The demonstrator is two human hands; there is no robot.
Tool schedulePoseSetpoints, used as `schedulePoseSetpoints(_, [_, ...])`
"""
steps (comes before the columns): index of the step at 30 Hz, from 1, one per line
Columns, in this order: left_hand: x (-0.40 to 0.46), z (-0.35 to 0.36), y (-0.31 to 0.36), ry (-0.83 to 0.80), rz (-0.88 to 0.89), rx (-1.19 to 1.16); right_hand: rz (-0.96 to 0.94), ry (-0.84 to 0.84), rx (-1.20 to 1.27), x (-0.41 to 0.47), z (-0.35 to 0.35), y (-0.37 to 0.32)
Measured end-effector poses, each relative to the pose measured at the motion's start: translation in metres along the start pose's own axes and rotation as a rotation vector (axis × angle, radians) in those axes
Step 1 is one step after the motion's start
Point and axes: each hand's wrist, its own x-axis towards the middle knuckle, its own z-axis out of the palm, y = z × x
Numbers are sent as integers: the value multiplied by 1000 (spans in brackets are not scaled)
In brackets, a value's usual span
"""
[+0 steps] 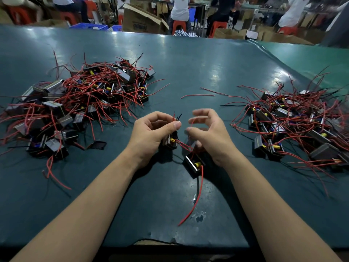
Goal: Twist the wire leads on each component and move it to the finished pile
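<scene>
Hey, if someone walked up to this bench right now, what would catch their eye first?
Probably the two tangled heaps of black components with red wires: a big pile at left and another pile at right on the green table. Between them, the left hand pinches a component's leads while the right hand blurs beside it.

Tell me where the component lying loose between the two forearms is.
In the head view, the loose component lies on the table just below the right hand, near centre.
</scene>
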Motion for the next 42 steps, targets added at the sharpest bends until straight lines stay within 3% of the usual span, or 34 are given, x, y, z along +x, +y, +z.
schedulePoseSetpoints(3, [-1, 0, -1, -28, 9, 68, -182, -38, 1, 0, -3, -2])
schedulePoseSetpoints(8, [-2, 2, 0, -78, -5, 164, -275, -41, -24, -1, -1, -3])
schedulePoseSetpoints(20, [-6, 4, 2, -51, 31, 174, -178, -82, -16, -2, -3, -4])
schedulePoseSetpoints(27, [-6, 3, 2, -39, 10, 168, -113, -84, -170, 1, -6, -1])
schedulePoseSetpoints(31, [-4, 3, 2, -17, -16, 124, -102, -3, -94, 3, -14, -4])
schedulePoseSetpoints(35, [-3, 1, 2, -33, -25, 88, -132, -112, 26, 0, -11, -6])
schedulePoseSetpoints(42, [-6, 3, 0, -66, 0, 195, -287, -52, -354, -3, -8, -4])
